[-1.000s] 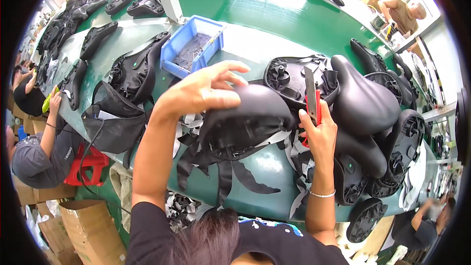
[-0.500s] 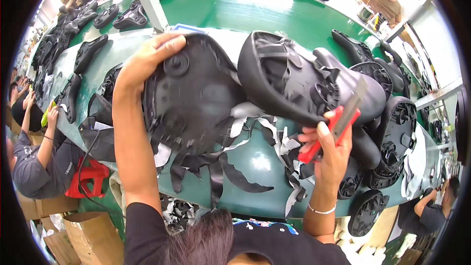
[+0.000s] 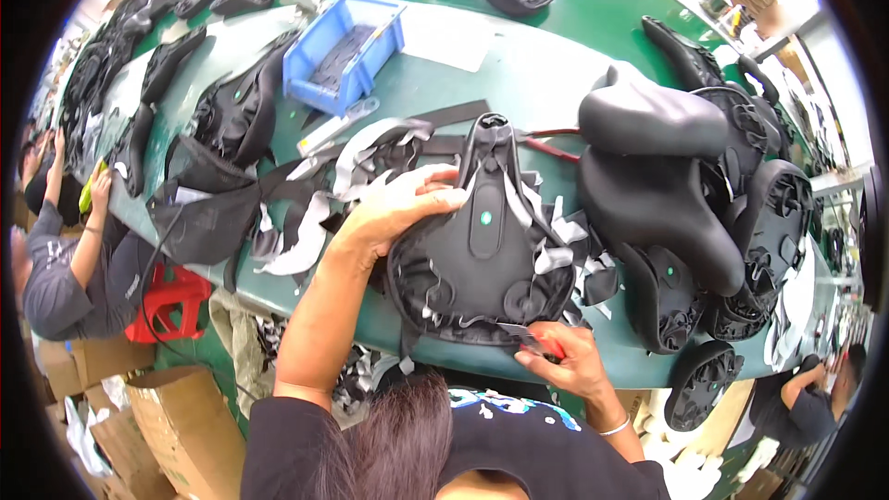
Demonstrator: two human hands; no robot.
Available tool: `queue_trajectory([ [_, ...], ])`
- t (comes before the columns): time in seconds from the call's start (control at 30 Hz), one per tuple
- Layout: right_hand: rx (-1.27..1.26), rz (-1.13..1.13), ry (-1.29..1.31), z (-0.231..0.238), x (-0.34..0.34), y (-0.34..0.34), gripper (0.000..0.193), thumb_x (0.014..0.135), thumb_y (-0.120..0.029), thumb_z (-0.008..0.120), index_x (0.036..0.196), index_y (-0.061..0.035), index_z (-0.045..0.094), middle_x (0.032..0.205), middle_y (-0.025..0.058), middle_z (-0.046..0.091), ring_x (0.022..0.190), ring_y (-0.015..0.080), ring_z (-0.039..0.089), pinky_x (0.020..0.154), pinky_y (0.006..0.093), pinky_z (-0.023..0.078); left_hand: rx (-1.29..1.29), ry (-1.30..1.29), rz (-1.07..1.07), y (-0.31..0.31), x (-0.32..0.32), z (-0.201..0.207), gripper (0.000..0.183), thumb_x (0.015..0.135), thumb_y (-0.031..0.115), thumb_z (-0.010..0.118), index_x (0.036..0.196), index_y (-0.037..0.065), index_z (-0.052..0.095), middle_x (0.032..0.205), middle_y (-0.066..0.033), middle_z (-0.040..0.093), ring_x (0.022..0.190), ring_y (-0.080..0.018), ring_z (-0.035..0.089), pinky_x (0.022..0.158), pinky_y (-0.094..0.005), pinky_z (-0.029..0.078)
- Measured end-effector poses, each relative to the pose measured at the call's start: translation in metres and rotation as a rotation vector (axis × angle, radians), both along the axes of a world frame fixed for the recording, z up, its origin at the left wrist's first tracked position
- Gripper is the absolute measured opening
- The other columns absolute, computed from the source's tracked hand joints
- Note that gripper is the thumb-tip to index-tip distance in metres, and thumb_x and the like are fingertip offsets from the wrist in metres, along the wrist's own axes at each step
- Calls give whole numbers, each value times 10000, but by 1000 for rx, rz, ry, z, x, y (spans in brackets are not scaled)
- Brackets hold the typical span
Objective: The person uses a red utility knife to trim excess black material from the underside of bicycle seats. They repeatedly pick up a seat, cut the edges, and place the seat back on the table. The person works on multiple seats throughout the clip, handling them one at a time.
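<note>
A black bicycle saddle (image 3: 463,264) lies upside down before me on the green table, its narrow nose pointing away and its wide rear toward me. A small green dot sits on its underside. My left hand (image 3: 398,208) grips its left side near the nose, fingers curled over the edge. In my right hand (image 3: 572,359) is a red-handled utility knife (image 3: 525,335), its blade at the rear edge of the saddle. Ragged dark trim runs along that edge. Black and white offcut strips (image 3: 370,153) lie around the saddle, some partly hidden under it.
A blue bin (image 3: 370,60) with dark pieces inside stands at the back left. To the right, several saddles are heaped, including a smooth one (image 3: 648,213) with its top up. More saddles (image 3: 231,111) lie at left. Other people work at both sides and across the table.
My left hand has come down and right from a raised saddle; one now lies upside down before me. My knife hand moved down and left to its rear edge. The blue bin came into view.
</note>
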State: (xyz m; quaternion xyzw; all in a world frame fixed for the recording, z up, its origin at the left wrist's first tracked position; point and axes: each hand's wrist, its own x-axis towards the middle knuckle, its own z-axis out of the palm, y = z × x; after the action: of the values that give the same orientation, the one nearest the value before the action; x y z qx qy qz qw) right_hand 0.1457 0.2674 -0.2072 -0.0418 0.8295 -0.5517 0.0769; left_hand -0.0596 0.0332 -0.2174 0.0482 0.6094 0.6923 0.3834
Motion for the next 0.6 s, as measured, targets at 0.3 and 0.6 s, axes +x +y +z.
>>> queue_trajectory([
  [0.3, 489, 92, 419, 33, -26, 35, 452, 805, -66, 638, 1249, -94, 556, 900, 90, 640, 636, 221, 601, 562, 310, 494, -144, 112, -4, -16, 9, 37, 410, 795, 294, 654, 1077, 3, 594, 880, -44, 623, 756, -107, 568, 697, -265, 481],
  [0.6, 859, 292, 365, 30, -31, 35, 519, 775, -60, 669, 1271, -135, 536, 702, 83, 515, 527, 237, 519, 449, 373, 430, -244, 307, -141, 0, -2, 38, 358, 800, 250, 642, 1047, -3, 586, 875, -22, 592, 798, -86, 534, 723, -242, 450],
])
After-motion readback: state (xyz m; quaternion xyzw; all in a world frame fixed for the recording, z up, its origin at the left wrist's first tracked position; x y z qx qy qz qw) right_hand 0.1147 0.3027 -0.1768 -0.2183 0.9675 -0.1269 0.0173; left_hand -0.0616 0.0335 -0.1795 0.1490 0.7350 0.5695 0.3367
